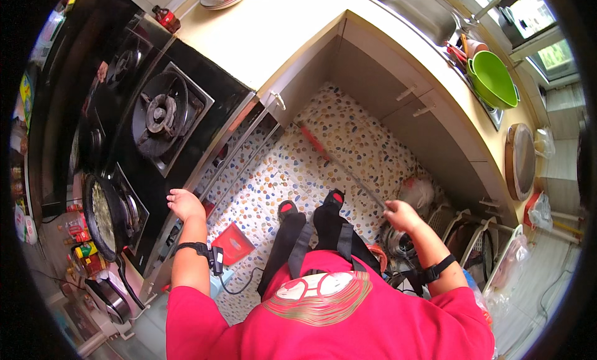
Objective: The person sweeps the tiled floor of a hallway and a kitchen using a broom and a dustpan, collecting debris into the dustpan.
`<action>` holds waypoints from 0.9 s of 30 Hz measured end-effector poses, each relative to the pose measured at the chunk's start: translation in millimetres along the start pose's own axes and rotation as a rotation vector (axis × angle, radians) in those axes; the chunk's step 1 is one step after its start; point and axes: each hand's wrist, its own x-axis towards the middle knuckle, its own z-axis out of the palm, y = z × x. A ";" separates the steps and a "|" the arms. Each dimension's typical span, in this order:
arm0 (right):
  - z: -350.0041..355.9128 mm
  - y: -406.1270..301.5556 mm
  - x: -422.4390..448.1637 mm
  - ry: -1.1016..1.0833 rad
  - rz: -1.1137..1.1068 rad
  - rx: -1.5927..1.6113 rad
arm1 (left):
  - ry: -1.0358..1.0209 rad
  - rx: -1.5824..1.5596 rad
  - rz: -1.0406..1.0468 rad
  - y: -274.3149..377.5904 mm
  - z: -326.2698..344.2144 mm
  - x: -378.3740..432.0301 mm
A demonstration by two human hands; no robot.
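Note:
My right hand [402, 216] is closed around the near end of a thin grey stick [354, 175]. The stick slants away over the pebble-patterned floor, and its far part is red [313, 142], close to the corner cabinets. Blur hides whether that red part is a broom head. Over the front edge of the black gas stove [198, 115] hovers my left hand [185, 204], empty, its fingers loosely bent and a little apart. On the floor below it lies a red dustpan [233, 244], left of my feet.
A frying pan [105, 215] with food in it sits on the left burner, its handle pointing toward me. Cabinets [373, 89] border the floor ahead. A plastic bag [416, 192], a metal pot [400, 243] and a rack [485, 248] stand at the right. A green basin [494, 80] rests by the sink.

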 end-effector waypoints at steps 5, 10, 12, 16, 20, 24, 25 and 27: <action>-31.9 -35.8 81.6 0.184 0.052 -0.003 | 0.083 0.030 -0.024 2.8 11.5 -0.3; -14.8 -81.6 146.7 -0.108 -0.152 -0.812 | 0.184 0.026 -0.057 8.0 20.5 3.9; 12.6 -82.8 171.2 -0.401 -0.377 -1.345 | 0.188 0.053 -0.058 10.9 15.3 4.6; 56.5 -105.7 105.1 -0.162 -0.052 -0.745 | 0.147 0.024 -0.091 7.0 19.5 -2.3; 79.2 -101.4 49.6 -0.344 -0.119 -0.850 | 0.161 0.010 -0.070 7.1 14.3 -2.6; 108.8 -109.5 17.3 -0.418 -0.209 -0.924 | 0.180 0.005 -0.055 6.4 12.5 -2.8; 115.2 -116.0 10.0 -0.426 -0.234 -0.946 | 0.178 0.000 -0.057 5.8 12.8 -0.9; 126.0 -123.6 3.8 -0.444 -0.264 -0.992 | 0.103 -0.155 -0.039 2.2 13.0 1.6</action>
